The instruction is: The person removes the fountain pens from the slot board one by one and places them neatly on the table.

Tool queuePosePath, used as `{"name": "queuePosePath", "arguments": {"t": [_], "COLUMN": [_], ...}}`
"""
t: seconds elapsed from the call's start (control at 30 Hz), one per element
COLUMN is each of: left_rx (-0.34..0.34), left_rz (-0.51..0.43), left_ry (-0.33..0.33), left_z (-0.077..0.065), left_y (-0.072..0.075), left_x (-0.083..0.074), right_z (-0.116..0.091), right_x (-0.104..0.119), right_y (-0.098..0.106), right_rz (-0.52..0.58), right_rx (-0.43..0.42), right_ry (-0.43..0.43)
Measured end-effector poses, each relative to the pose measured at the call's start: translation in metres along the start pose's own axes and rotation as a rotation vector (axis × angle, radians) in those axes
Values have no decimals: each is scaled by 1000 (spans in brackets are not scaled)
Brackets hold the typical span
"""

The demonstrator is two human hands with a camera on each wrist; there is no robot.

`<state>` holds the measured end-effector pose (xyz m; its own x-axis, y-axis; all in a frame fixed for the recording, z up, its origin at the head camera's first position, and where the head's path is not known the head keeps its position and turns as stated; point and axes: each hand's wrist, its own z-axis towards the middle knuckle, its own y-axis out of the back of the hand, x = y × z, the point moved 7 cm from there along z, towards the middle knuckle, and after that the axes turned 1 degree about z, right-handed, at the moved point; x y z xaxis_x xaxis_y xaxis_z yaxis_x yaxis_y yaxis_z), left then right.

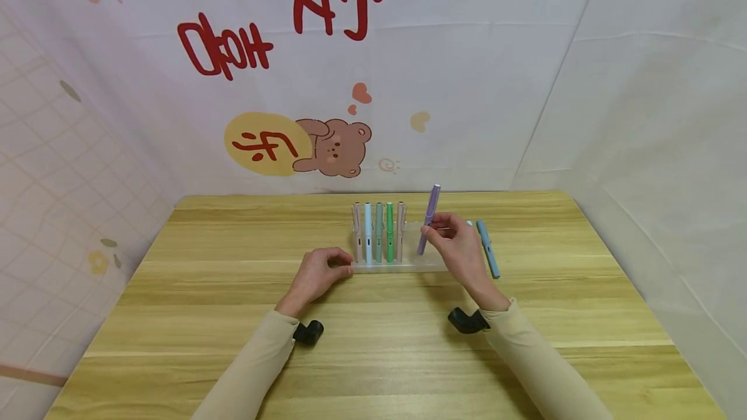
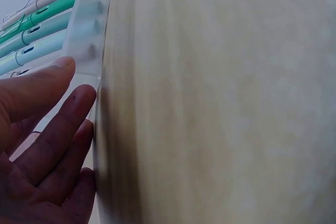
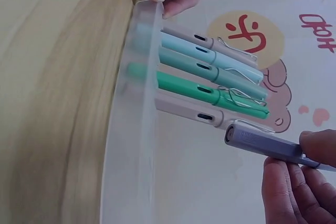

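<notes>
My right hand point(image 1: 462, 253) pinches a purple fountain pen point(image 1: 432, 205) between thumb and fingers, tilted slightly, above the right part of a clear pen rack point(image 1: 403, 268). In the right wrist view the pen's point(image 3: 265, 144) blunt end points at the rack, apart from its front lip point(image 3: 131, 156). Several capped pens stand side by side in the rack's left half: a light blue pen point(image 1: 368, 232), a grey-green pen point(image 1: 379, 232), a green pen point(image 1: 390, 232) and beige-pink ones at either side. My left hand point(image 1: 315, 274) holds the rack's left end with thumb and fingertips.
To the right of the rack a blue pen point(image 1: 489, 250) lies on the wooden table point(image 1: 373, 355). A light blue tip point(image 1: 469, 222) shows behind my right hand, the rest hidden. A printed white cloth point(image 1: 467, 83) hangs at the table's back edge.
</notes>
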<state>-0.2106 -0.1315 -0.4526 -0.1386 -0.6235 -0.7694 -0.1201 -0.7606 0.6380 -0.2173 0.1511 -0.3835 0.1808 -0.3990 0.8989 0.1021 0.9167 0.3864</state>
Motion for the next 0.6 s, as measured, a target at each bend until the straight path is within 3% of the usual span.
{"name": "queuePosePath", "arguments": {"t": [0.27, 0.6], "left_rx": [-2, -2], "left_rz": [-1, -2], "left_ry": [1, 0], "left_z": [0, 0], "left_y": [0, 0], "left_x": [0, 0], "right_z": [-1, -5], "right_x": [-1, 0], "right_y": [12, 31], "right_rz": [55, 42], "right_rx": [-6, -30], "right_ry": [-8, -27]}}
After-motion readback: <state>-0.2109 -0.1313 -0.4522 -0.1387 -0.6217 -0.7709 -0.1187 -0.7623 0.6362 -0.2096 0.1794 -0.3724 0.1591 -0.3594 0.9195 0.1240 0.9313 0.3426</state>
